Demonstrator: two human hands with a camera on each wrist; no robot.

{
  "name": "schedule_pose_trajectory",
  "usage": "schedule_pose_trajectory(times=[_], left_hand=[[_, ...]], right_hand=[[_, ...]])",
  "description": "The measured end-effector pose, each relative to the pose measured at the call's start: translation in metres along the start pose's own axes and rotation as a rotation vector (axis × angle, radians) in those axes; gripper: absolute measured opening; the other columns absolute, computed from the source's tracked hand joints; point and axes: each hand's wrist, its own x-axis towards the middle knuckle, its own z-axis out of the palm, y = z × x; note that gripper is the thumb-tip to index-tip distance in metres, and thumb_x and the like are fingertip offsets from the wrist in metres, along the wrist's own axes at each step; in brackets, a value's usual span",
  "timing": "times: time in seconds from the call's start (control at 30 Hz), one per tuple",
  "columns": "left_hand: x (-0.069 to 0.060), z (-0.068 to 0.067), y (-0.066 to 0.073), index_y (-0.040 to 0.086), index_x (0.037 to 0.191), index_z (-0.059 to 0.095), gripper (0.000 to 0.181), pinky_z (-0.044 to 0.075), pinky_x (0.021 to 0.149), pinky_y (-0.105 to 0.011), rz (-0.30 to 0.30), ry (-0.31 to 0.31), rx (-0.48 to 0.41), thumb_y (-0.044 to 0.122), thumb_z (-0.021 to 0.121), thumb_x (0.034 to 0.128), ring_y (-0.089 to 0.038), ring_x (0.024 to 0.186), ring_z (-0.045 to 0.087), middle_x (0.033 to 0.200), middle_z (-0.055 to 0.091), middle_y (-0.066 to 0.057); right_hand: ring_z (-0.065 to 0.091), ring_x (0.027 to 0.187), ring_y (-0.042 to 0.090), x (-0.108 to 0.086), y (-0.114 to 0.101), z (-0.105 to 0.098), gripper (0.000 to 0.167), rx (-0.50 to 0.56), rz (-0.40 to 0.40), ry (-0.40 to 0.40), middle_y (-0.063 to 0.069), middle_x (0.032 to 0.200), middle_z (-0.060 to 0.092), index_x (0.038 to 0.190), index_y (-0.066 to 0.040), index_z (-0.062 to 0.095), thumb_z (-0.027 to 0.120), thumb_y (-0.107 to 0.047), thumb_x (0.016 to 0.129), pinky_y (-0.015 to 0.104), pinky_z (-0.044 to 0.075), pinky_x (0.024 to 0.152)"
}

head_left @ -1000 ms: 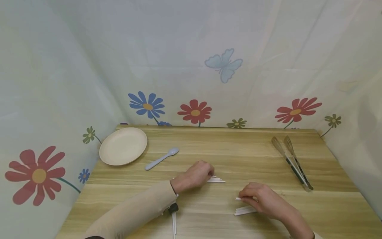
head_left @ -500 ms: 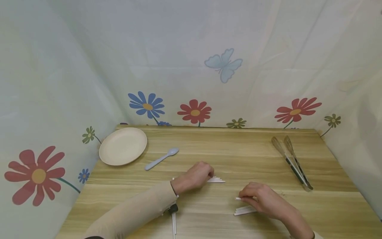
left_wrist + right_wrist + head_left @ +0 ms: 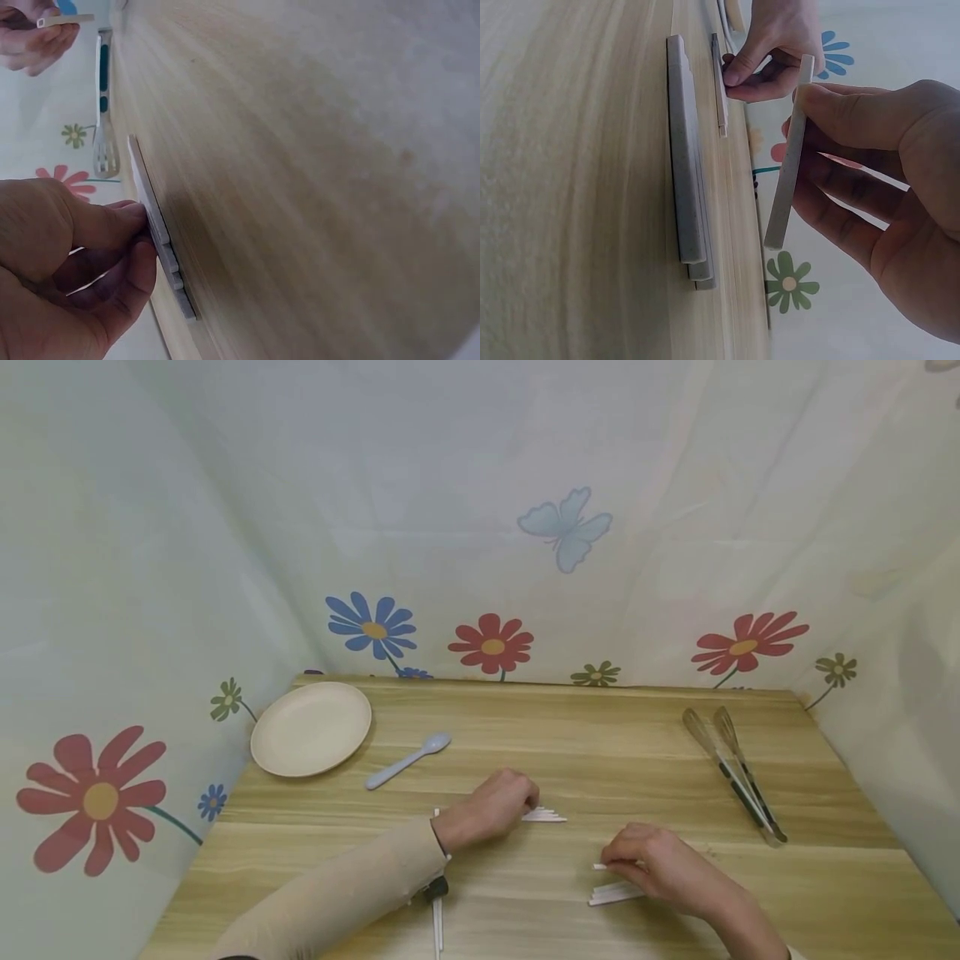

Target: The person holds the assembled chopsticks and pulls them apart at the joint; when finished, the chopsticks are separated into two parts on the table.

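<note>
My left hand (image 3: 491,806) reaches over the middle of the table, thumb and fingertips pinching at a row of slim white sticks (image 3: 159,232) lying flat side by side with staggered ends. My right hand (image 3: 663,868) is to the right and nearer to me. It pinches a single white square-edged stick (image 3: 787,172) between thumb and fingers, raised off the table. Beneath it lies another group of white sticks (image 3: 615,892), side by side. More white sticks (image 3: 438,927) lie lengthwise by my left forearm, which partly hides them.
A round cream plate (image 3: 311,729) sits at the back left of the wooden table (image 3: 570,735). Beside it is a pale blue spoon (image 3: 408,761). Metal tongs (image 3: 735,775) with dark grips lie on the right. Flower-printed curtains (image 3: 420,485) enclose the back and sides.
The head view has shifted very slightly. Both hands keep their places, the right one with the white stick still raised.
</note>
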Motion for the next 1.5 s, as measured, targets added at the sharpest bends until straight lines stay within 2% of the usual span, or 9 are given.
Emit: schedule_pose_trajectory(times=[0.27, 0.57, 0.8, 0.97, 1.23, 1.5], left_hand=[[0.0000, 0.0032, -0.0011, 0.013, 0.084, 0.075, 0.011, 0.050, 0.066, -0.017, 0.019, 0.025, 0.010, 0.006, 0.066, 0.0871, -0.007, 0.075, 0.062, 0.083, 0.071, 0.001], [-0.0011, 0.0053, -0.0015, 0.012, 0.079, 0.072, 0.013, 0.046, 0.061, -0.017, 0.040, 0.047, 0.016, 0.004, 0.065, 0.0863, -0.006, 0.068, 0.056, 0.077, 0.068, 0.003], [-0.0018, 0.0024, 0.0003, 0.012, 0.081, 0.073, 0.014, 0.047, 0.062, -0.017, 0.048, 0.049, 0.025, 0.003, 0.065, 0.0868, -0.006, 0.069, 0.058, 0.079, 0.069, 0.002], [-0.0016, 0.0012, 0.0018, 0.011, 0.082, 0.074, 0.014, 0.048, 0.063, -0.016, 0.040, 0.040, 0.018, 0.003, 0.064, 0.0877, -0.006, 0.070, 0.059, 0.081, 0.070, 0.001], [-0.0014, 0.0018, 0.0015, 0.011, 0.083, 0.074, 0.012, 0.048, 0.064, -0.017, 0.039, 0.051, 0.020, 0.004, 0.065, 0.0876, -0.007, 0.071, 0.059, 0.081, 0.070, 0.001], [-0.0035, -0.0002, 0.0014, 0.011, 0.086, 0.075, 0.013, 0.049, 0.064, -0.016, 0.018, 0.035, -0.013, 0.003, 0.065, 0.0872, -0.006, 0.072, 0.058, 0.083, 0.071, 0.000]], right_hand=[[0.061, 0.082, -0.001, -0.0020, 0.0003, 0.0029, 0.014, -0.022, 0.011, -0.016, -0.013, 0.088, 0.067, 0.090, -0.019, 0.073, 0.075, -0.009, 0.082, 0.010, 0.046, 0.075], [0.062, 0.082, 0.000, -0.0040, 0.0014, 0.0051, 0.012, -0.018, 0.008, -0.032, -0.013, 0.087, 0.068, 0.090, -0.019, 0.073, 0.074, -0.009, 0.083, 0.012, 0.049, 0.075], [0.062, 0.081, -0.001, -0.0038, 0.0025, 0.0081, 0.012, -0.014, -0.023, -0.016, -0.012, 0.086, 0.068, 0.089, -0.019, 0.073, 0.075, -0.010, 0.082, 0.010, 0.047, 0.075], [0.061, 0.080, -0.002, -0.0039, 0.0030, 0.0088, 0.018, -0.026, -0.036, -0.018, -0.014, 0.086, 0.067, 0.087, -0.019, 0.073, 0.077, -0.005, 0.077, 0.011, 0.047, 0.074], [0.061, 0.080, -0.001, -0.0041, 0.0038, 0.0085, 0.019, -0.051, -0.013, -0.056, -0.015, 0.085, 0.067, 0.086, -0.021, 0.072, 0.076, -0.005, 0.078, 0.013, 0.047, 0.073], [0.061, 0.081, 0.000, -0.0055, 0.0036, 0.0084, 0.013, -0.062, 0.026, -0.122, -0.013, 0.086, 0.067, 0.087, -0.019, 0.073, 0.075, -0.008, 0.081, 0.019, 0.051, 0.071]])
